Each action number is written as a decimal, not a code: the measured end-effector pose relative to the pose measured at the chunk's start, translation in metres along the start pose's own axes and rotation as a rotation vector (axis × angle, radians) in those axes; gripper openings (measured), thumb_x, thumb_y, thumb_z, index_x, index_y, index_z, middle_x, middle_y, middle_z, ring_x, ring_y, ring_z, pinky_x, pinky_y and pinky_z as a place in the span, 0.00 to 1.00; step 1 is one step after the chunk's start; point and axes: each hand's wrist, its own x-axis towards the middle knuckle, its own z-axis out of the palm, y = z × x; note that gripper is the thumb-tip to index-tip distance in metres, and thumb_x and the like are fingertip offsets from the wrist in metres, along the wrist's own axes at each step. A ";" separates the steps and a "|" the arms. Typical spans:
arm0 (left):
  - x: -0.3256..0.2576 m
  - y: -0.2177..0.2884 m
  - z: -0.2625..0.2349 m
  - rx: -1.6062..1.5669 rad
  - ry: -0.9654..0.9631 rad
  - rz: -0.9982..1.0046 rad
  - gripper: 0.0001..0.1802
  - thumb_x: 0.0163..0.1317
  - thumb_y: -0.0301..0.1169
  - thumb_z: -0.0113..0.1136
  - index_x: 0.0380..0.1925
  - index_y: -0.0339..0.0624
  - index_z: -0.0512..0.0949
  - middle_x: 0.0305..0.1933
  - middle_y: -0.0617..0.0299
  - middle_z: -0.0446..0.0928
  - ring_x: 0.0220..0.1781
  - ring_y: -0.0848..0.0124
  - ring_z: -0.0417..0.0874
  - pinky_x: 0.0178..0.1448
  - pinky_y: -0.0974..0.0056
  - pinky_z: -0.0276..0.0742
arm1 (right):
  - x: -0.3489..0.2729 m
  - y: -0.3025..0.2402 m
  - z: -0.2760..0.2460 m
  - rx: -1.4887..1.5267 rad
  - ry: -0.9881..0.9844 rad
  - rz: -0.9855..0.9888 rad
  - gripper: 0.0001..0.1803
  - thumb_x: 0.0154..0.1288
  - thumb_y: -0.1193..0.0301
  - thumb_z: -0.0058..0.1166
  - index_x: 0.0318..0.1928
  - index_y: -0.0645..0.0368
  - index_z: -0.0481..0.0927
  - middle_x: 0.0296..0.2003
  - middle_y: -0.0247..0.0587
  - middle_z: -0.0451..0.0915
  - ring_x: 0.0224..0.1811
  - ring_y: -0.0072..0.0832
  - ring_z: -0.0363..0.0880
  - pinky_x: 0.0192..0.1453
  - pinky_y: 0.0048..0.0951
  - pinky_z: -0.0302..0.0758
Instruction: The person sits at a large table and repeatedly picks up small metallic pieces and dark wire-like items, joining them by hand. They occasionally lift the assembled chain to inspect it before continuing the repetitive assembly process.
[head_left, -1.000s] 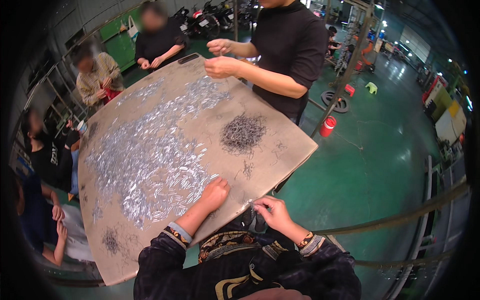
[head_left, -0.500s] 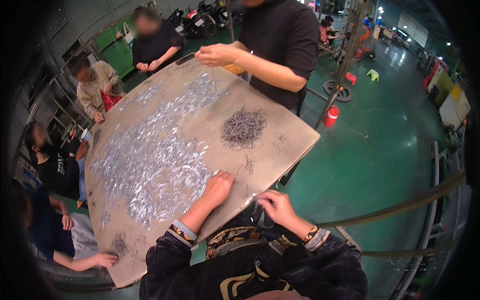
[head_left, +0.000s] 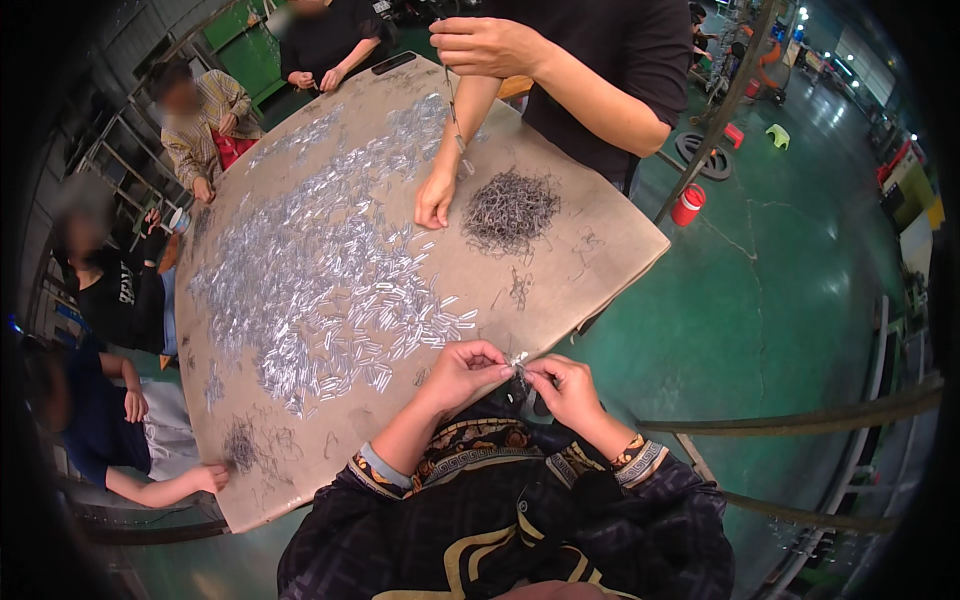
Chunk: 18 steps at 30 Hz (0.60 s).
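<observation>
Table edge [head_left: 560, 335], hands [head_left: 520, 375] pinching (tiny) clip [head_left: 519, 358]

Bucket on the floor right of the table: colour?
Red bucket with a white lid, standing on the green floor; head view.

Bright, glossy metal on the silver pieces [head_left: 330, 290] strewn across centre frame. Dull, dark wire in the tangled heap [head_left: 508, 208] upper centre. Matt, scuffed tan board for the tabletop [head_left: 600, 260]. Smooth, shiny green painted floor [head_left: 780, 300] at right.
</observation>
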 end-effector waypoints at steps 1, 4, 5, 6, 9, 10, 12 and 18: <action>0.000 -0.005 0.002 -0.026 0.002 0.009 0.04 0.59 0.21 0.66 0.32 0.35 0.80 0.31 0.66 0.82 0.33 0.82 0.80 0.38 0.77 0.76 | 0.000 0.000 0.000 -0.001 -0.004 -0.004 0.05 0.60 0.80 0.59 0.37 0.66 0.82 0.30 0.44 0.82 0.26 0.29 0.80 0.31 0.27 0.74; 0.001 -0.014 0.003 -0.043 0.020 0.025 0.03 0.59 0.21 0.66 0.32 0.36 0.80 0.32 0.66 0.82 0.33 0.83 0.80 0.38 0.77 0.75 | 0.000 -0.001 0.001 -0.013 -0.016 -0.009 0.05 0.59 0.80 0.60 0.37 0.66 0.82 0.30 0.45 0.82 0.27 0.31 0.81 0.31 0.27 0.75; 0.001 -0.015 0.004 -0.037 0.028 0.029 0.03 0.59 0.22 0.66 0.32 0.36 0.80 0.32 0.67 0.82 0.33 0.83 0.80 0.38 0.77 0.75 | 0.000 -0.001 0.001 -0.018 -0.020 -0.010 0.05 0.59 0.80 0.60 0.37 0.67 0.82 0.30 0.45 0.82 0.27 0.31 0.81 0.31 0.28 0.75; 0.001 -0.016 0.005 -0.048 0.032 0.035 0.03 0.59 0.22 0.66 0.32 0.36 0.80 0.32 0.67 0.82 0.34 0.83 0.79 0.38 0.77 0.75 | 0.000 0.000 0.001 -0.016 -0.017 -0.016 0.05 0.59 0.80 0.60 0.37 0.67 0.82 0.31 0.45 0.82 0.27 0.32 0.82 0.31 0.28 0.75; 0.003 -0.019 0.006 -0.049 0.035 0.063 0.04 0.60 0.22 0.66 0.33 0.36 0.80 0.32 0.67 0.81 0.34 0.84 0.79 0.38 0.77 0.74 | 0.001 0.001 0.001 -0.029 -0.012 -0.023 0.05 0.59 0.80 0.60 0.36 0.67 0.82 0.31 0.46 0.82 0.27 0.34 0.82 0.32 0.28 0.75; 0.003 -0.024 0.004 -0.035 0.036 0.072 0.04 0.61 0.22 0.65 0.33 0.36 0.79 0.33 0.67 0.81 0.34 0.84 0.79 0.38 0.77 0.74 | 0.000 -0.001 0.001 -0.042 -0.020 -0.011 0.05 0.59 0.80 0.60 0.36 0.67 0.82 0.31 0.46 0.82 0.27 0.34 0.82 0.32 0.28 0.75; 0.002 -0.026 0.004 -0.045 0.038 0.092 0.04 0.61 0.22 0.64 0.34 0.36 0.78 0.35 0.66 0.81 0.36 0.82 0.79 0.41 0.76 0.75 | 0.000 -0.001 0.001 -0.048 -0.022 -0.007 0.05 0.59 0.80 0.60 0.36 0.67 0.82 0.31 0.46 0.82 0.27 0.34 0.82 0.32 0.28 0.75; -0.002 -0.018 0.018 0.208 0.091 0.328 0.05 0.65 0.22 0.59 0.39 0.37 0.75 0.36 0.64 0.81 0.36 0.81 0.79 0.39 0.74 0.74 | 0.003 0.000 0.001 0.018 -0.021 0.003 0.04 0.59 0.80 0.61 0.35 0.65 0.83 0.28 0.41 0.81 0.28 0.28 0.80 0.34 0.26 0.75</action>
